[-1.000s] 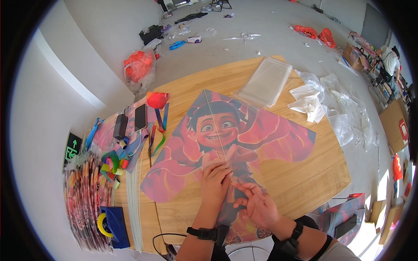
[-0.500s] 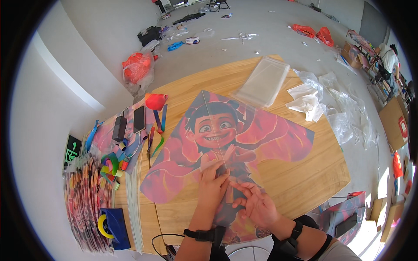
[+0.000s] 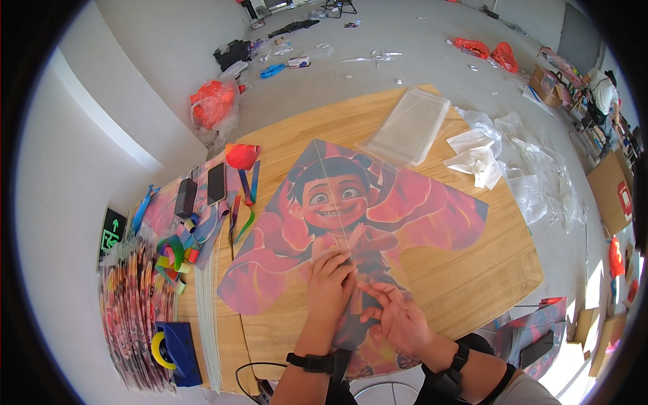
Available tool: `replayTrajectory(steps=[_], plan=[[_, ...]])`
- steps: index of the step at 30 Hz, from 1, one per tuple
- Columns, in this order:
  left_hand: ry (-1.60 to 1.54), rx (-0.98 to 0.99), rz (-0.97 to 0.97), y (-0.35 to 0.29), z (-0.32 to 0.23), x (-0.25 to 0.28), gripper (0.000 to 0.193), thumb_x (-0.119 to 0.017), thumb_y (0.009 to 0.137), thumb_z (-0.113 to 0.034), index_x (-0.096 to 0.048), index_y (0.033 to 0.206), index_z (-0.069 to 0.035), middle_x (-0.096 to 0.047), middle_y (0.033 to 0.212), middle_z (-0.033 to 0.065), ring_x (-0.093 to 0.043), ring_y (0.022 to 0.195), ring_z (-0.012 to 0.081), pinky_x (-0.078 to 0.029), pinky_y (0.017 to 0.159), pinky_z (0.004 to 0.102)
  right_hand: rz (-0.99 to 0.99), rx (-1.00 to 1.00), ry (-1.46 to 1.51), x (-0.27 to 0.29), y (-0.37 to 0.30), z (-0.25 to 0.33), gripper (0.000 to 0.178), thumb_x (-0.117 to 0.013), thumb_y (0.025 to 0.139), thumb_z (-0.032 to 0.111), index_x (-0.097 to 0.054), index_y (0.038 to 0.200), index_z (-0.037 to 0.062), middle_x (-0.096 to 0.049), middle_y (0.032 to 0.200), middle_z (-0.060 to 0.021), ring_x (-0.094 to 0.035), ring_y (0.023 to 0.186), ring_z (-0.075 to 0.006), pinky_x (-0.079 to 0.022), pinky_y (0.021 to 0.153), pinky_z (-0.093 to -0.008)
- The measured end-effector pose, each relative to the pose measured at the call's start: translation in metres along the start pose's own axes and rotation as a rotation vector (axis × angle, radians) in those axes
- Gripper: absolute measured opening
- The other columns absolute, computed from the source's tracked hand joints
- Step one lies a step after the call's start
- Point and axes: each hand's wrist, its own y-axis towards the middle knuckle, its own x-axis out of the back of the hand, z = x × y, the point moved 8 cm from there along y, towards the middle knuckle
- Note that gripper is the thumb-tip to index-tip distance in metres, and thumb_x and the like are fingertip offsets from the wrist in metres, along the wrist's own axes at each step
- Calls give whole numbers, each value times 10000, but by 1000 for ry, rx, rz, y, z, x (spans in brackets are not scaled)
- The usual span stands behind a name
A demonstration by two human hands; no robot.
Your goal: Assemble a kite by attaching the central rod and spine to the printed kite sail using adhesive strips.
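A kite sheet (image 3: 432,202) printed with a cartoon child and red flowing cloth lies spread on the wooden table (image 3: 486,283). Down its middle, from the top tip to my fingers, runs a thin pale rod (image 3: 327,172). My left hand (image 3: 329,283) rests palm down on the figure's body, its bent fingers closed together over the rod's near part. Beside it, my right hand (image 3: 401,317) is turned partly palm up with curled fingers. Its fingertips meet close to the left fingertips; whatever they pinch is hidden. Both wrists wear black straps.
Clear plastic sleeves (image 3: 408,125) lie at the far edge, near crumpled white paper (image 3: 476,158). To the left are a phone (image 3: 216,184), ribbon rolls (image 3: 177,253), pale rods (image 3: 208,317), packed kites (image 3: 135,310) and a blue tape dispenser (image 3: 181,354). Another person (image 3: 603,94) is at far right.
My left fingers have shifted slightly and drawn closer together over the rod. The right hand and the kite sheet stay practically where they were.
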Motion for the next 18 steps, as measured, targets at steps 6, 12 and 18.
replayTrajectory(steps=[6,12,18], plan=[[-27,26,-13,1,3,-2,206,-744,745,-40,-707,940,-98,-709,1084,42,-625,1116,269,-454,938,415,-4,-6,-4,0,0,0,519,-422,988,502,-399,1409,198,-334,1574,-63,-576,1081,-272,-469,675,-328],[16,14,-3,-1,5,-4,157,-738,784,-106,-723,940,-105,-708,1119,18,-606,1155,232,-438,960,398,-8,-7,-5,0,0,1,523,-429,987,506,-397,1409,198,-335,1571,-68,-576,1088,-272,-472,674,-324],[15,-12,-16,-2,4,-3,120,-738,782,-102,-737,902,-95,-710,1107,18,-612,1140,231,-443,953,397,-7,-11,-1,-1,0,1,517,-427,990,500,-399,1407,197,-336,1571,-67,-576,1091,-273,-473,674,-330]])
